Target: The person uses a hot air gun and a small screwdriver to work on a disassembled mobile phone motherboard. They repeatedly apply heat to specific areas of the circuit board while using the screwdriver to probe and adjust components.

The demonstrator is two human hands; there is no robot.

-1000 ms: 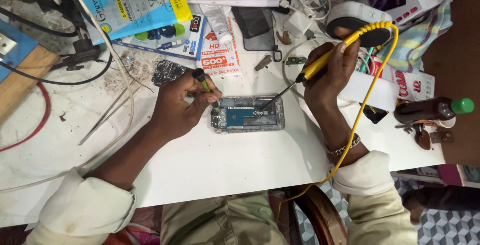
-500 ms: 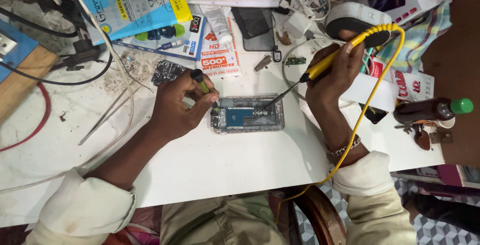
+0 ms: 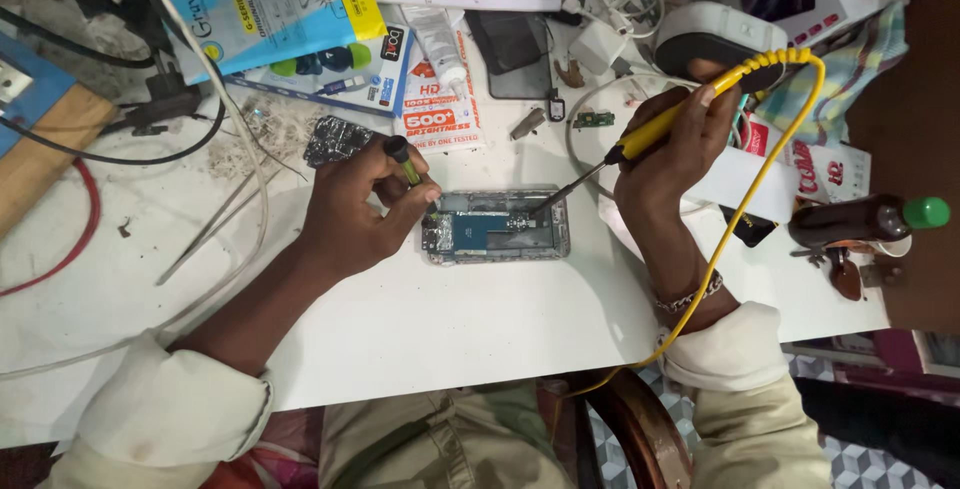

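Note:
An opened phone [image 3: 497,226] with its circuit board showing lies flat on the white table [image 3: 450,319]. My left hand [image 3: 355,211] rests at the phone's left end and grips a small screwdriver [image 3: 404,160] with a black cap, its tip down at the phone's left edge. My right hand [image 3: 672,149] holds a yellow-handled soldering iron [image 3: 640,139] by the grip. The iron's dark tip touches the board near the phone's upper right part. A yellow cord [image 3: 745,209] loops from the iron's back end down past my right wrist.
Tweezers [image 3: 205,234] lie left of my left hand. Blue and white packets [image 3: 270,9], a white tube [image 3: 440,44] and a dark phone [image 3: 508,44] crowd the table's back. A brown bottle with a green cap [image 3: 870,219] lies at the right edge. Cables run across the left.
Both hands keep their grips and places. The iron's tip stays on the board, shifting only slightly.

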